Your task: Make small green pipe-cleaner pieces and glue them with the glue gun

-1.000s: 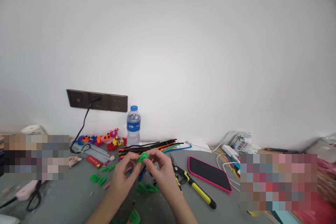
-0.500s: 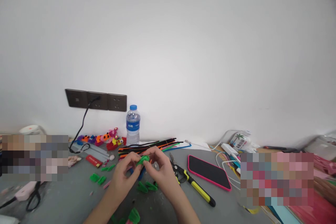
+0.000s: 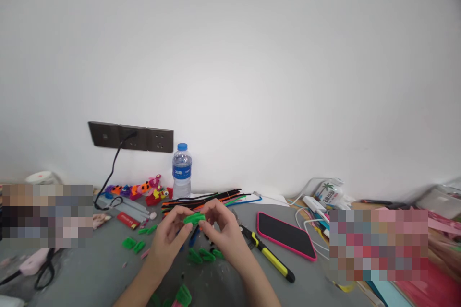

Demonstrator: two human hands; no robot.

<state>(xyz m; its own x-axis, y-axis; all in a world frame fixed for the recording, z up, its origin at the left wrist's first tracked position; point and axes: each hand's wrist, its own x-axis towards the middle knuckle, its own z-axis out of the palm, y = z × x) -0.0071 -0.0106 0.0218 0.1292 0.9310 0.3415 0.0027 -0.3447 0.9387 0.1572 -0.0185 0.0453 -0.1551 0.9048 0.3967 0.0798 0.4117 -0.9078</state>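
Note:
Between the fingertips of both hands is a small bent piece of fuzzy green pipe cleaner (image 3: 194, 219). My left hand (image 3: 169, 237) pinches its left end, and my right hand (image 3: 224, 230) pinches the right end. Below them on the grey table lie several folded green pipe cleaner pieces (image 3: 201, 254). More green pieces (image 3: 133, 244) rest to the left of my left hand. Nearer to me is a green and pink fuzzy piece (image 3: 183, 296), partly cut off by the lower edge. Behind the hands, a bundle of black and orange pipe cleaners (image 3: 223, 197) lies by the wall.
Yellow-black pliers (image 3: 272, 259) and a pink-edged phone (image 3: 286, 235) lie right of my right arm. A water bottle (image 3: 182, 172) stands against the wall, beside colourful fuzzy figures (image 3: 144, 189). A red glue-stick-sized packet (image 3: 127, 220) lies at left. White cables (image 3: 306, 223) and papers crowd the right.
The green piece has turned and now shows as a longer flat shape between the fingertips. My hands have spread slightly apart, the right one shifting a little to the right.

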